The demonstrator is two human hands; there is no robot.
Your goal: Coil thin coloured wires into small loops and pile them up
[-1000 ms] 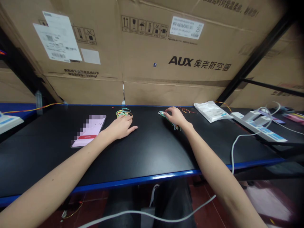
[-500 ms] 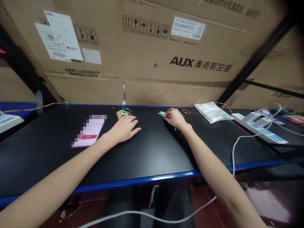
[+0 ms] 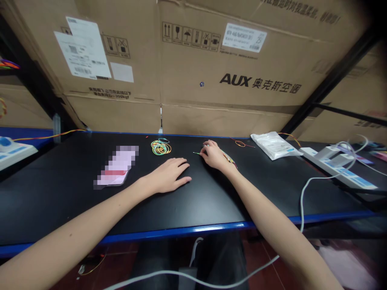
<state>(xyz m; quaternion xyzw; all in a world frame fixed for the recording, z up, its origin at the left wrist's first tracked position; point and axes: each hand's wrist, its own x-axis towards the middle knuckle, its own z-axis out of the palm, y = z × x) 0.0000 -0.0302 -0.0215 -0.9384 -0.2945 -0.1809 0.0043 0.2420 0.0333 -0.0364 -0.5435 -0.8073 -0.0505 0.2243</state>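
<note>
My left hand (image 3: pixel 167 175) lies flat on the black table (image 3: pixel 211 201), palm down, holding nothing. My right hand (image 3: pixel 213 156) sits a short way to its right, with fingers curled over a bundle of thin coloured wires (image 3: pixel 228 158). One green wire tip (image 3: pixel 197 153) pokes out to the left of those fingers. Beyond my left hand lies a tangle of coloured wire loops (image 3: pixel 161 147), not touched by either hand. A phone (image 3: pixel 116 169) with a blurred screen lies to the left of my left hand.
A small orange wire loop (image 3: pixel 240 143) and a white plastic packet (image 3: pixel 274 145) lie on the table to the right. Further right stands a white power strip (image 3: pixel 337 167) with a cable. Stacked cardboard boxes (image 3: pixel 211 68) form the back wall.
My left hand has slid right, closer to my right hand. My right hand has closed down over the wire bundle, and the view has shifted slightly.
</note>
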